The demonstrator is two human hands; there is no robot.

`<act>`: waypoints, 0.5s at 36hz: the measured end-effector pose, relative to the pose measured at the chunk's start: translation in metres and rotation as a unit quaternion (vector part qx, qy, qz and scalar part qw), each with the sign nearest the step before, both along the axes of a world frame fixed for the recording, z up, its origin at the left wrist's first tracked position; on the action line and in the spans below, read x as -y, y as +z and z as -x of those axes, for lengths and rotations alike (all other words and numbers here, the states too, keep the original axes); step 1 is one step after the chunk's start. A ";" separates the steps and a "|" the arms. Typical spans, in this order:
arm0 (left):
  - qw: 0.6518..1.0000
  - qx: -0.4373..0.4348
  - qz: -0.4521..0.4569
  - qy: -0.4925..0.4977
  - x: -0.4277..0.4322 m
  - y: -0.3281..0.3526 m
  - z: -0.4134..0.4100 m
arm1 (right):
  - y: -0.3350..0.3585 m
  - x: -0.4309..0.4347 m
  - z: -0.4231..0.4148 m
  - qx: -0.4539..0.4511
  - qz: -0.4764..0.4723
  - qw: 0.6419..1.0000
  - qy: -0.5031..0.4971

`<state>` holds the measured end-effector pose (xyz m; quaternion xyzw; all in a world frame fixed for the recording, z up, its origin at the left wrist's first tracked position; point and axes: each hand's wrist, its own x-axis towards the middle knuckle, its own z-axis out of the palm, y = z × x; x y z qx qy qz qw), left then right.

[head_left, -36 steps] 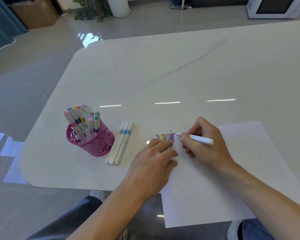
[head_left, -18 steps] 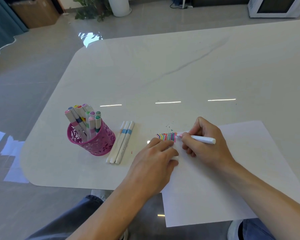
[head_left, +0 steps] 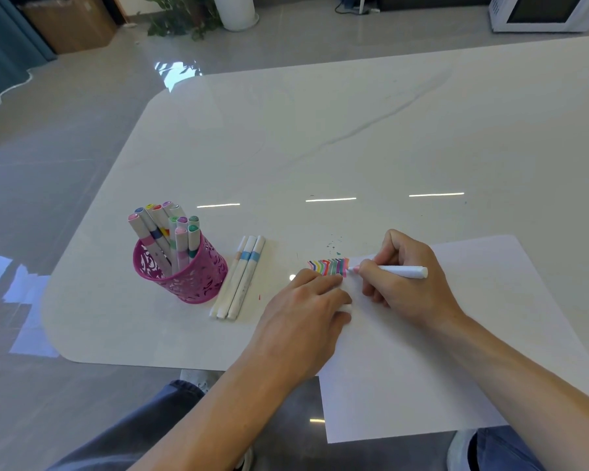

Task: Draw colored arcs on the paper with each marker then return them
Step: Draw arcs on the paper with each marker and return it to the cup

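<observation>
A white sheet of paper (head_left: 456, 351) lies on the table, hanging over its near edge. Near its top left corner is a band of several coloured arcs (head_left: 329, 266). My right hand (head_left: 405, 280) grips a white marker (head_left: 402, 271), whose pink tip touches the paper just right of the arcs. My left hand (head_left: 303, 317) rests fingers-down on the paper's left edge, with a small white cap-like piece (head_left: 346, 308) partly showing under its fingers. A pink mesh cup (head_left: 184, 270) at the left holds several capped markers (head_left: 170, 232).
Three white markers (head_left: 240, 277) lie side by side on the white table (head_left: 320, 137) between the cup and the paper. Small ink specks (head_left: 334, 244) dot the table above the arcs. The table's rounded near-left corner is close to the cup. My knees show below.
The marker tip has shifted slightly right along the arcs' right end. My left hand has stayed in place on the paper.
</observation>
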<state>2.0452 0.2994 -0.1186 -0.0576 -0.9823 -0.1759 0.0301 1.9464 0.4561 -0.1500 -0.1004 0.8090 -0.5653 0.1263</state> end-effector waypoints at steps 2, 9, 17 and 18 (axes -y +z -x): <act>1.000 -0.001 0.000 0.000 0.000 0.000 0.000 | 0.000 0.000 0.001 0.001 0.001 1.000 0.000; 1.000 -0.006 0.007 -0.004 0.000 0.000 0.000 | -0.001 0.000 0.002 0.004 -0.004 1.000 0.003; 1.000 -0.010 0.006 -0.007 0.000 0.000 0.000 | 0.001 0.000 0.001 0.005 0.005 1.000 0.003; 1.000 -0.011 0.006 -0.007 0.000 0.000 0.000 | 0.001 0.000 0.001 0.006 0.005 1.000 0.003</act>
